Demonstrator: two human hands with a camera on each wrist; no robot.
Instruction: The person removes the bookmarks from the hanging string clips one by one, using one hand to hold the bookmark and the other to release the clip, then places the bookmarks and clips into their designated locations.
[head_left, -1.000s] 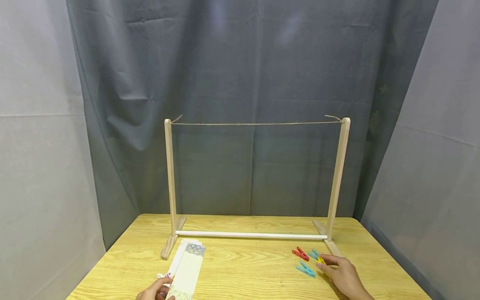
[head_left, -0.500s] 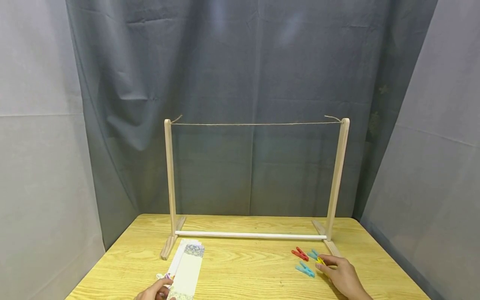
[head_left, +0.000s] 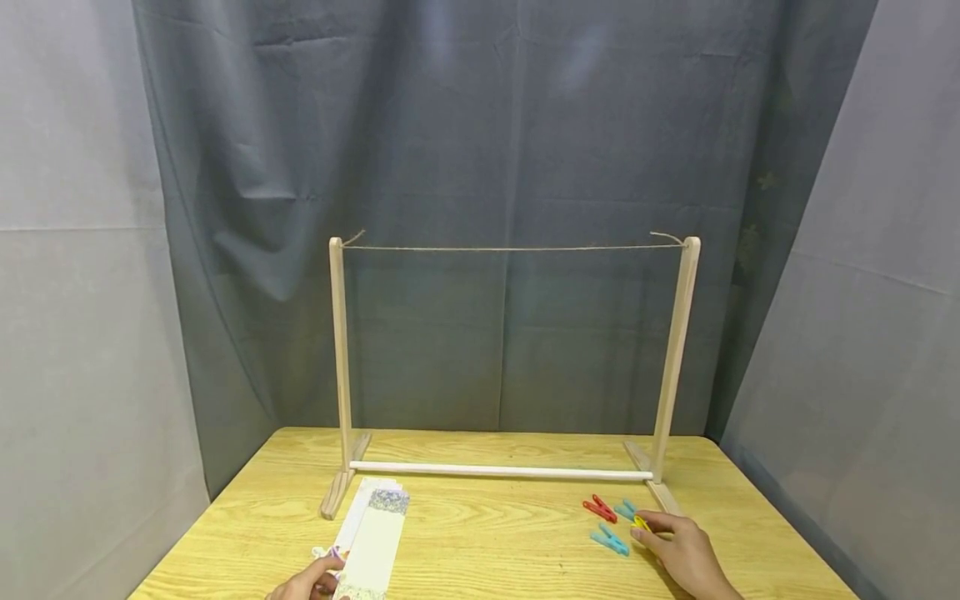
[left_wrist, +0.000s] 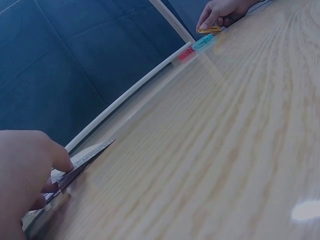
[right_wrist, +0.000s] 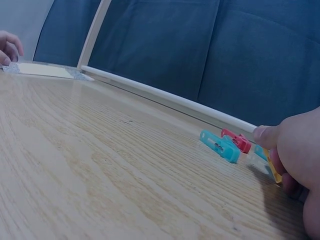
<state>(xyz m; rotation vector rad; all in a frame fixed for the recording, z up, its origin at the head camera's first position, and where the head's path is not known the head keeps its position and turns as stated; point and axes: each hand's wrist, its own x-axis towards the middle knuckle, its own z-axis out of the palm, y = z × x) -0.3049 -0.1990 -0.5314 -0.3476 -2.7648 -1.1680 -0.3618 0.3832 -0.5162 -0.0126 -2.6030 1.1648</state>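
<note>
My left hand (head_left: 306, 579) pinches the left edge of a long cream paper card (head_left: 377, 542) with patterned ends, at the table's front left. Beneath it lies another white card (head_left: 357, 515), partly covered. In the left wrist view, the held card (left_wrist: 82, 165) slants up from the wood. At the right, my right hand (head_left: 686, 557) holds a yellow clothespin (head_left: 640, 522) between thumb and fingers, low over the table. Just left of that hand lie a red clothespin (head_left: 601, 508) and two blue ones, the nearer blue clothespin (head_left: 611, 539) and the farther blue clothespin (head_left: 626, 507).
A wooden stand rises behind, with a left post (head_left: 341, 350), a right post (head_left: 677, 350) and a string (head_left: 510, 248) tied between their tops. Its white bottom bar (head_left: 502, 471) runs low across the table (head_left: 495, 550). A grey curtain (head_left: 450, 125) hangs behind.
Both hands stay almost still. Slightly less of the yellow clothespin shows between the right fingers than one second ago.
</note>
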